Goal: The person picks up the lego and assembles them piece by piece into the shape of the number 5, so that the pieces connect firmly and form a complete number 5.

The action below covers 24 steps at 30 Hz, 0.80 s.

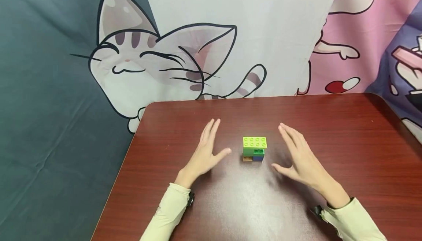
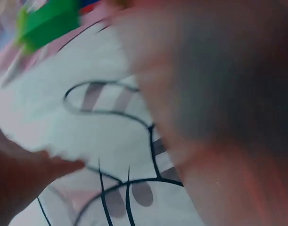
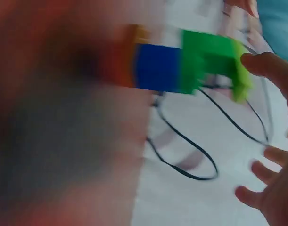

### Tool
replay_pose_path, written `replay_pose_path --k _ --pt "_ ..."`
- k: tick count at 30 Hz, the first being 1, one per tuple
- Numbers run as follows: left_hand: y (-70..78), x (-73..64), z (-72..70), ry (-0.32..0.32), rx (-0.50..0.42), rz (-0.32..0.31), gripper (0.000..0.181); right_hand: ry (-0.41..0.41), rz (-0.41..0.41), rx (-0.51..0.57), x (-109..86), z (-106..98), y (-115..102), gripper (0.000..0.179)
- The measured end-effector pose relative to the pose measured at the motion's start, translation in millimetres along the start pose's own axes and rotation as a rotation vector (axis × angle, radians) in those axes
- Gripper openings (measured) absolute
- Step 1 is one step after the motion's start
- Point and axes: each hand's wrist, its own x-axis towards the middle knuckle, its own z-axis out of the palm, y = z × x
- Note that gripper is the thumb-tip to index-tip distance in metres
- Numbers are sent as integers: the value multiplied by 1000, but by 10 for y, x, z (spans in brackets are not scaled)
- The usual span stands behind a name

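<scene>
A small stack of toy building blocks (image 1: 254, 143) stands upright on the table. Its top is a lime-green studded block, with green blocks below and an orange and a blue one low down. To its left, my left hand (image 1: 205, 155) hovers with fingers straight and thumb spread, touching nothing. On the other side my right hand (image 1: 303, 158) is held the same way, apart from the stack. The right wrist view catches the blue block (image 3: 158, 68) side-on, blurred. In the left wrist view only a green block (image 2: 52, 23) shows, at the upper left.
The reddish-brown table (image 1: 346, 131) has rounded far corners and reflects light near its front. Behind it hangs a white cloth (image 1: 280, 25) printed with a cartoon cat. A grey-green cloth (image 1: 49, 105) hangs at the left, a pink one (image 1: 372, 39) at the right.
</scene>
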Motion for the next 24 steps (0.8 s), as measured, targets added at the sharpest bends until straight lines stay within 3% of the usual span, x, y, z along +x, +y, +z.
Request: replay_pose_path --k 4,6,8,13,24 --pt "-90 -11 148 21 346 246 112 -42 -67 -78 -133 146 14 98" --pt "-124 9 242 11 446 339 116 -91 -61 -117 -185 219 24 103" --pt "-150 46 336 -17 510 386 120 -141 -41 -155 -218 288 38 108" --pt "-187 178 514 -94 549 397 125 -178 1 -208 -206 407 76 116" --pt "-240 453 640 -65 504 334 130 -196 73 -226 3 497 254 137"
